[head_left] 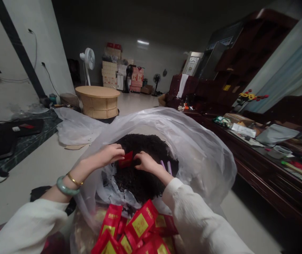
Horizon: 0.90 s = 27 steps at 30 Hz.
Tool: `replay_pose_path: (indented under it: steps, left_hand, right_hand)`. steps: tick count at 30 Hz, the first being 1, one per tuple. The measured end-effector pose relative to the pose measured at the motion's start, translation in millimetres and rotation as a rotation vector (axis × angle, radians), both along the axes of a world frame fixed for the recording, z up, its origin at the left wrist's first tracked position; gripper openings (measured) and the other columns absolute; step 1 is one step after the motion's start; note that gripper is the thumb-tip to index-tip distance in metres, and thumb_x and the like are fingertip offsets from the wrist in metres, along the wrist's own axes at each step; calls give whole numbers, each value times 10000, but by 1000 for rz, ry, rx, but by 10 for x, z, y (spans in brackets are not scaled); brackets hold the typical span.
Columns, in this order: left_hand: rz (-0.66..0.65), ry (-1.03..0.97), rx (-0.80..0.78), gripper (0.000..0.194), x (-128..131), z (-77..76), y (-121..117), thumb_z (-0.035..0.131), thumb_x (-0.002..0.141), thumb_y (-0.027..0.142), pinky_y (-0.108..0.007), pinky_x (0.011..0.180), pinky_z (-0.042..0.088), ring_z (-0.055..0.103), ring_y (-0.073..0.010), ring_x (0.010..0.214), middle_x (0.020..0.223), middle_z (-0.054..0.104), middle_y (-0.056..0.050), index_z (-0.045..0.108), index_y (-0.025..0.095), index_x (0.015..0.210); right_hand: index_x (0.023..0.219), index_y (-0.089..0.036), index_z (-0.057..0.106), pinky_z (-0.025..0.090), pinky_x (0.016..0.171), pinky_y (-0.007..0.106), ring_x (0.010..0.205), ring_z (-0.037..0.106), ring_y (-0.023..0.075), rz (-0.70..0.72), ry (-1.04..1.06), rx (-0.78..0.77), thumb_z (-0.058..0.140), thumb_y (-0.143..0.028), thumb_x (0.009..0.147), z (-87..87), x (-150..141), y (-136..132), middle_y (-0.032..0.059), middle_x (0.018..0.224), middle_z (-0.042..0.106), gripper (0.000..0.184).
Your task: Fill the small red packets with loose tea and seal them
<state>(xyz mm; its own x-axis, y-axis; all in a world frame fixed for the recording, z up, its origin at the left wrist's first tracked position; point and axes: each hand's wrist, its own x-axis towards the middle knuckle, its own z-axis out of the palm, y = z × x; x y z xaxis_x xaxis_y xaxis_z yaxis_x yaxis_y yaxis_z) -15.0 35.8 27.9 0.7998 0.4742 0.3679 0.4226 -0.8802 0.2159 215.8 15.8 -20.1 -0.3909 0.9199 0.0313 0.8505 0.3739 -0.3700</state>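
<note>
A large clear plastic bag point(203, 169) stands open in front of me, holding a heap of dark dried tea leaves point(148, 143). Over the heap, my left hand point(112, 152) is closed on the edge of a small red packet point(125, 160). My right hand point(147, 162) is beside the packet, its fingers curled in a pinch at some dark leaves; the fingertips are partly hard to make out. Two thin purple sticks point(169, 168) poke up from the leaves by my right wrist. Nearest me lie several red packets with yellow labels point(140, 225), piled at the bag's front.
A round wooden table point(98, 92) and a white fan point(88, 60) stand beyond the bag at left. Stacked boxes point(110, 74) line the back. A cluttered dark wooden table point(262, 173) runs along the right, and a dark stone ledge point(45, 132) along the left.
</note>
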Motion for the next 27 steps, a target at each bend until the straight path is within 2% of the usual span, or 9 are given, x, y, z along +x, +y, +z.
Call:
replay_pose_path:
  steps: [2, 6, 8, 13, 16, 18, 21, 24, 27]
  left_hand:
    - [5, -3, 9, 244, 9, -13, -6, 427, 941, 305, -223, 656, 406, 530, -137, 734, 828, 564, -28, 624, 193, 851]
    - [-3, -21, 8, 209, 31, -9, -29, 424, 943, 275, -232, 707, 426, 541, -144, 791, 890, 580, -37, 618, 202, 909]
    - [-13, -35, 9, 209, 42, -10, -32, 424, 942, 263, -235, 730, 431, 545, -145, 814, 910, 585, -41, 622, 205, 909]
    - [-28, -43, 24, 247, 57, -23, -15, 409, 945, 260, -239, 739, 438, 544, -143, 825, 924, 590, -47, 641, 201, 886]
    - [-41, -45, 32, 257, 61, -24, -6, 403, 946, 262, -245, 741, 442, 547, -146, 832, 938, 596, -53, 645, 197, 888]
    - [-41, -48, 32, 252, 63, -22, -4, 408, 944, 260, -244, 731, 444, 549, -148, 827, 943, 595, -54, 645, 198, 887]
    - [-34, -54, 30, 246, 66, -19, -6, 416, 940, 259, -241, 711, 446, 549, -148, 804, 928, 585, -47, 642, 196, 868]
    - [-19, -60, 28, 247, 70, -14, -13, 415, 940, 251, -246, 694, 451, 550, -154, 782, 902, 573, -44, 639, 188, 860]
    - [-2, -71, 24, 231, 69, -14, -26, 424, 936, 242, -254, 687, 458, 556, -161, 774, 897, 571, -52, 632, 172, 863]
  right_hand:
    - [1065, -191, 676, 454, 752, 281, 798, 573, 162, 19, 12, -3, 763, -169, 663, -18, -4, 6, 52, 951, 561, 412]
    - [882, -174, 715, 461, 740, 284, 783, 593, 164, -2, 97, 42, 697, -107, 689, -13, 37, 37, 46, 903, 621, 205]
    - [850, -166, 714, 469, 738, 284, 783, 614, 169, -32, 195, 65, 667, -69, 685, 42, 82, 62, 39, 866, 663, 197]
    - [863, -150, 698, 481, 591, 229, 555, 604, 115, -137, 494, 48, 605, -73, 692, 364, 147, 114, -15, 651, 658, 209]
    - [867, -154, 692, 477, 552, 206, 509, 593, 97, -84, 588, 26, 617, -115, 692, 604, 70, 99, -37, 613, 639, 195]
    - [877, -159, 696, 496, 602, 217, 573, 617, 105, -22, 564, 55, 640, -123, 684, 732, -23, 68, -28, 653, 659, 204]
    - [961, -158, 694, 523, 677, 240, 692, 645, 123, 49, 502, 81, 667, -86, 659, 841, -156, 13, 18, 841, 704, 312]
    - [1082, -133, 659, 542, 719, 259, 776, 662, 142, 68, 489, 86, 628, -45, 691, 870, -222, -31, 81, 1008, 699, 402]
    - [1036, -138, 684, 534, 802, 302, 852, 667, 173, 100, 465, 98, 576, -28, 733, 872, -230, -72, 88, 1013, 712, 340]
